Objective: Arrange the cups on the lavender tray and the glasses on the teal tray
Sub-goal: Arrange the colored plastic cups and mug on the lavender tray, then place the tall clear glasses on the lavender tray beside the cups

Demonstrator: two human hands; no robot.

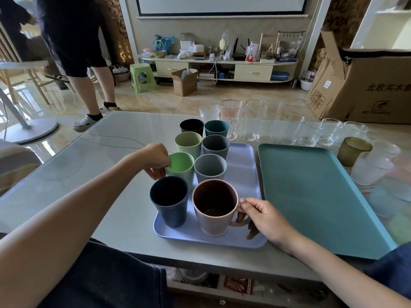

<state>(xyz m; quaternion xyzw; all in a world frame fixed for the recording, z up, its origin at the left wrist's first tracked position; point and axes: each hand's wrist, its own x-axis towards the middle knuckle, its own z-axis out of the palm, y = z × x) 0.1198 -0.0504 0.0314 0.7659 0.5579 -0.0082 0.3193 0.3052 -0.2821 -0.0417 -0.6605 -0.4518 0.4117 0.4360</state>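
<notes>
Pink mug (pixel 214 210) — upright, handled, empty

A home living room is showing here: a long cream media cabinet with drawers (pixel 218 67) is standing under what is probably a dark-framed projection screen (pixel 221 5), household clutter is crowding its top, a green plastic stool (pixel 141 77) is sitting on glossy marbled floor tiles (pixel 200 98), and large brown cardboard boxes (pixel 364 85) are leaning nearby.

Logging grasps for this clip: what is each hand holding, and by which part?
Left hand grips the bright green cup at its rim; right hand holds the pink mug by its handle.
</notes>
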